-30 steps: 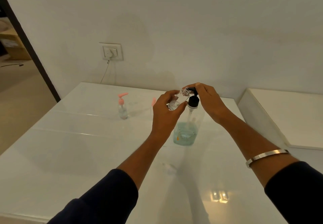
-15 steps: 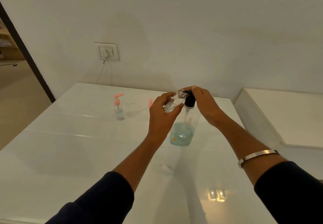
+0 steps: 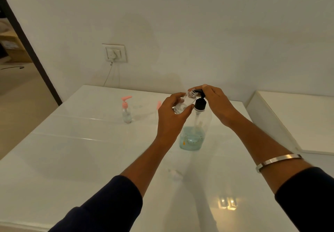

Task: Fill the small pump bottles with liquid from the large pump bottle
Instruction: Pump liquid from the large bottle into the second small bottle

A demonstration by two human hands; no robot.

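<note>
The large clear pump bottle (image 3: 192, 139) stands on the white table (image 3: 75, 150), with blue liquid in its lower part and a black pump collar. My right hand (image 3: 215, 103) lies over its pump head, fingers curled round the top. My left hand (image 3: 170, 117) grips a small clear bottle (image 3: 184, 103), tilted with its open neck up against the pump's nozzle. A second small bottle with a pink pump (image 3: 126, 112) stands upright to the left. Another pink pump (image 3: 159, 105) shows partly behind my left hand.
A small clear piece (image 3: 175, 174) lies on the table in front of the large bottle. A wall socket with a plug and cord (image 3: 114, 53) is behind the table. A raised white ledge (image 3: 292, 123) borders the right side, and a doorway (image 3: 19, 54) opens at the left.
Both hands keep the same hold on the small bottle and the pump head. Only the view has shifted slightly.
</note>
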